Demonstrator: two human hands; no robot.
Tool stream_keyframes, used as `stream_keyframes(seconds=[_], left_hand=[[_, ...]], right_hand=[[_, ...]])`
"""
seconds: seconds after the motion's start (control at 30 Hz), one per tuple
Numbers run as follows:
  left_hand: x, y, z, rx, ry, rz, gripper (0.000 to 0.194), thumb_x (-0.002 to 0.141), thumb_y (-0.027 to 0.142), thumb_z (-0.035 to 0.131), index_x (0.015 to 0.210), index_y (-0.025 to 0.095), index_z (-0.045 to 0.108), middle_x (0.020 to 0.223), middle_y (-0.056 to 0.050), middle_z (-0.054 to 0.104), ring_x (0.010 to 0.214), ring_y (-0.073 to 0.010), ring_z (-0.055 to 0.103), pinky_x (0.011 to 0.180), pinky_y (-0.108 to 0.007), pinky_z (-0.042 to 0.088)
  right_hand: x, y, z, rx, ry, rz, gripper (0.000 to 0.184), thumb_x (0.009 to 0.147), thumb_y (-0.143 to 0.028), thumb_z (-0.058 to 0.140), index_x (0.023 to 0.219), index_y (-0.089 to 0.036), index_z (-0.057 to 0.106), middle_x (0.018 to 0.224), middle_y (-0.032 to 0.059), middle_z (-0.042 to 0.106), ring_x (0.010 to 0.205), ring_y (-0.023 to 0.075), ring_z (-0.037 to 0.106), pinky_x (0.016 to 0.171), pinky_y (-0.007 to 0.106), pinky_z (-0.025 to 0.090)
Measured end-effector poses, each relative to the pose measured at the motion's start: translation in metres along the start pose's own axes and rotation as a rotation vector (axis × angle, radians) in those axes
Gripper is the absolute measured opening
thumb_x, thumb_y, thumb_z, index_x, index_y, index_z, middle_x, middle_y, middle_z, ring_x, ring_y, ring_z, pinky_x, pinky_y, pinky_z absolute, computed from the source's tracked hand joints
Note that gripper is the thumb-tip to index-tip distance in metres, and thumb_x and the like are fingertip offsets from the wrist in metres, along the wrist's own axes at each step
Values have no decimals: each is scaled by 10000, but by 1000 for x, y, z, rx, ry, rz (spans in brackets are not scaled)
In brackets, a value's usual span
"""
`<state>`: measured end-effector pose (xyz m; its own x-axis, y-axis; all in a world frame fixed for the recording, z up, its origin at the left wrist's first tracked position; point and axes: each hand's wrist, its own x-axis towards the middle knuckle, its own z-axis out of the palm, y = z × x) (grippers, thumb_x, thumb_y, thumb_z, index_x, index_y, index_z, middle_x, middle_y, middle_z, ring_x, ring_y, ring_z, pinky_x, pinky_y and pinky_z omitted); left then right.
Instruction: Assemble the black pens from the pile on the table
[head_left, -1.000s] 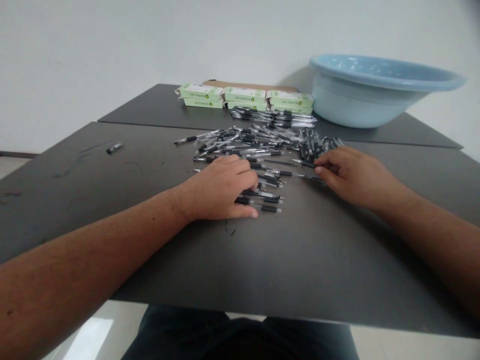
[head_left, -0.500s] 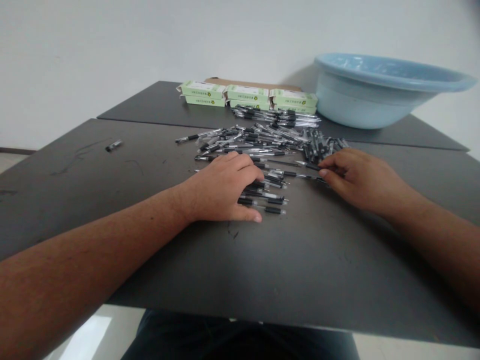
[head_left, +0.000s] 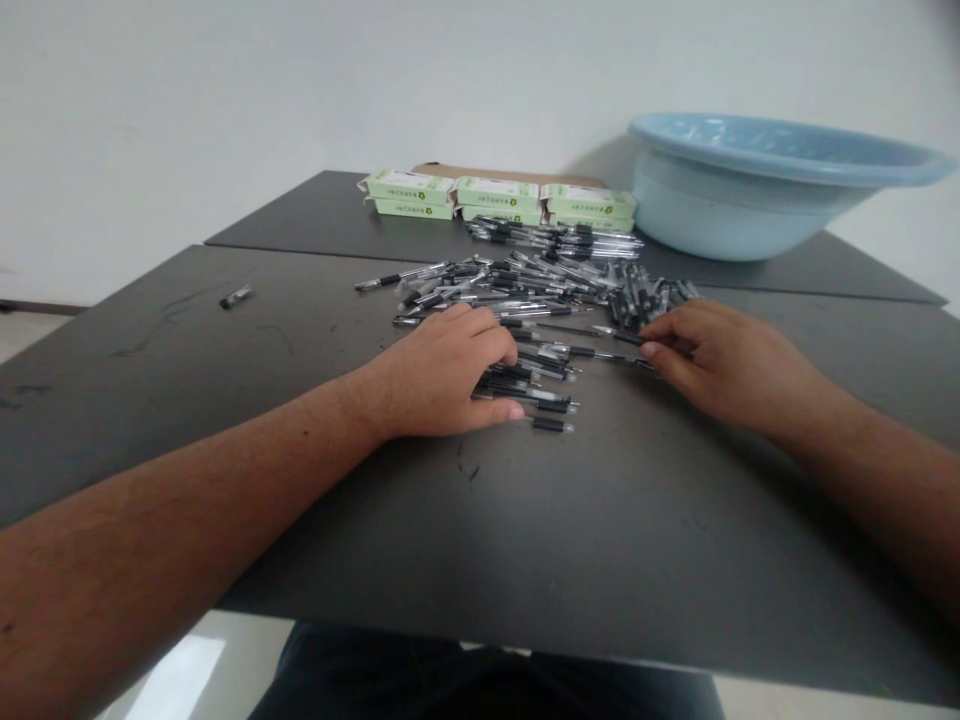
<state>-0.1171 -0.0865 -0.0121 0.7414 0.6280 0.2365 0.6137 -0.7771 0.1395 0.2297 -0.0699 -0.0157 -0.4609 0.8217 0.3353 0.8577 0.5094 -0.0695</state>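
Note:
My left hand (head_left: 450, 375) rests palm down over a row of black-gripped pens (head_left: 551, 397) lying side by side on the table. Its thumb is apart from the curled fingers, with pens between them; the fingertips are partly hidden. To the right, my right hand (head_left: 716, 355) pinches a pen (head_left: 626, 337) with a black grip, its pointed tip facing left. Another pen (head_left: 600, 353) lies just below that one, its end close to my right thumb. Behind both hands spreads a loose heap of clear and black pens (head_left: 525, 280).
Stacked light green boxes (head_left: 495, 192) stand at the back, with bundled pens (head_left: 592, 243) in front. A large pale blue basin (head_left: 712, 205) sits at the back right. One short pen piece (head_left: 236, 296) lies far left on the dark table (head_left: 480, 560).
My left thumb has drawn slightly closer to the fingers over the row of pens. My right hand keeps its pinch on the pen. The view shifts a little.

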Motion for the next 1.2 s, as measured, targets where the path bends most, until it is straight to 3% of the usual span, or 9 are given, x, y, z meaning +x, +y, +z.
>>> stream_keyframes(seconds=[0.13,0.33,0.57,0.93,1.2], left_hand=[[-1,-1,0,-19,17,-4,499,897,562,713,1187,156,678,1200,-147,676,1138,-321,587,1004,-450,450],[-2,-5,-3,-10,152,-87,544,902,543,703,1266,145,632,1274,-165,672,1222,-343,584,1085,-510,442],[0,-1,-1,-55,37,-8,584,928,539,684,1349,135,653,1364,-174,674,1288,-341,609,1119,-504,467],[6,6,0,-97,57,-7,599,975,535,625,1400,113,627,1392,-203,668,1312,-353,609,1122,-532,479],[22,27,-3,-53,-6,4,659,977,579,623,1451,122,590,1442,-187,631,1365,-354,561,1158,-515,444]], right_hand=[[0,-1,0,15,11,4,164,955,-372,591,988,-269,715,949,101,743,857,306,690,741,445,517],[0,0,-1,26,37,15,157,955,-371,592,980,-278,716,934,88,743,838,294,687,730,432,515],[2,7,-3,7,64,84,191,961,-368,582,1004,-250,725,941,97,750,816,287,692,706,415,514],[10,21,-1,-12,105,208,254,973,-397,562,1016,-237,754,996,113,782,907,316,724,760,429,544],[13,22,3,28,96,231,306,968,-377,528,1030,-188,760,1051,147,771,1004,321,719,880,432,548]])
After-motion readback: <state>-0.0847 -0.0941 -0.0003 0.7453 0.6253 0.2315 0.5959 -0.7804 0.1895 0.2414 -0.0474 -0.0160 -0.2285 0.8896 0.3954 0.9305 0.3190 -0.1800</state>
